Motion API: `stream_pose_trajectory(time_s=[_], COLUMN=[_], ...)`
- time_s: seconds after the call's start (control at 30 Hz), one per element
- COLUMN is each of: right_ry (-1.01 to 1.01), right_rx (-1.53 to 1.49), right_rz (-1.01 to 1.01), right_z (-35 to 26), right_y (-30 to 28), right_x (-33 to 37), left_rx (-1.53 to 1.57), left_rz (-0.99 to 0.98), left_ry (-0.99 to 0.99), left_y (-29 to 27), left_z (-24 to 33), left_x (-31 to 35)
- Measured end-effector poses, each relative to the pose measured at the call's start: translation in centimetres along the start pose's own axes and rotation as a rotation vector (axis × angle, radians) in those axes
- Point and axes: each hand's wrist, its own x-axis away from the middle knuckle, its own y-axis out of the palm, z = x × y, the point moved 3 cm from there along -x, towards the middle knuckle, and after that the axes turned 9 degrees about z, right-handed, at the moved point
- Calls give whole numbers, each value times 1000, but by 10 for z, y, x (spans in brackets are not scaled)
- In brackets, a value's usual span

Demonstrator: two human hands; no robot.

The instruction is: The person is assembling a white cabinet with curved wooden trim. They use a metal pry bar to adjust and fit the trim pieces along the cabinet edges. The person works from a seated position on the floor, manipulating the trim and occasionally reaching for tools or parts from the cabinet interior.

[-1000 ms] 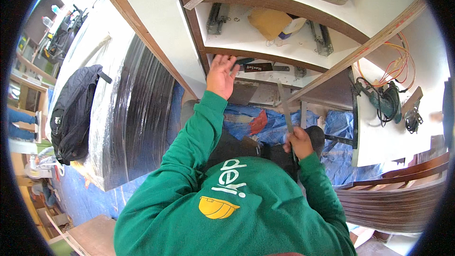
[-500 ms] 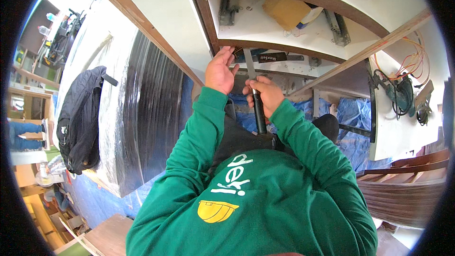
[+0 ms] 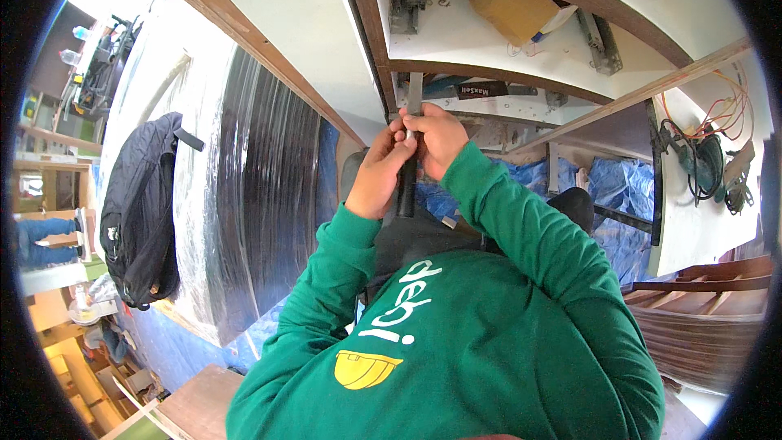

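A flat-bladed hand tool (image 3: pixel 415 91) with a long black handle stands between my two hands, its grey metal blade pointing away from me toward the shelf edge. My right hand (image 3: pixel 440 140) is closed round it where blade meets handle. Just below and left, my left hand (image 3: pixel 377 175) has its fingers closed on the same spot, so both hands touch. The handle's end hangs over my lap. Beyond the blade runs the dark brown curved edge (image 3: pixel 497 77) of a white cabinet shelf. My fingers hide the tool's middle.
A yellowish sponge-like piece (image 3: pixel 507 12) and dark metal slides (image 3: pixel 600 41) lie inside the cabinet. A slanting wooden strip (image 3: pixel 627 94) crosses at right. A plastic-wrapped panel (image 3: pixel 273 187) and a black bag (image 3: pixel 140 212) stand at left. Blue sheeting (image 3: pixel 621 187) covers the floor.
My left hand has come down from the cabinet's upright edge and closed on the tool. My right hand has moved slightly left and up along with the tool. The view has shifted slightly.
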Motion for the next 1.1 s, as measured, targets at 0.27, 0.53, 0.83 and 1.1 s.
stream_pose_trajectory(time_s=[0.27,0.53,0.83,1.1], right_ry=[60,64,-36,7], right_rx=[17,121,83,123], right_rz=[-26,-13,101,26], right_z=[0,-1,-22,-13], right_y=[10,21,17,-1], right_x=[-18,-14,-35,-12], left_rx=[-303,-479,-468,-520], left_rz=[54,96,33,58], left_ry=[-171,-51,-63,-41], left_y=[-4,-10,6,20], left_z=[17,34,39,32], left_x=[18,29,-7,24])
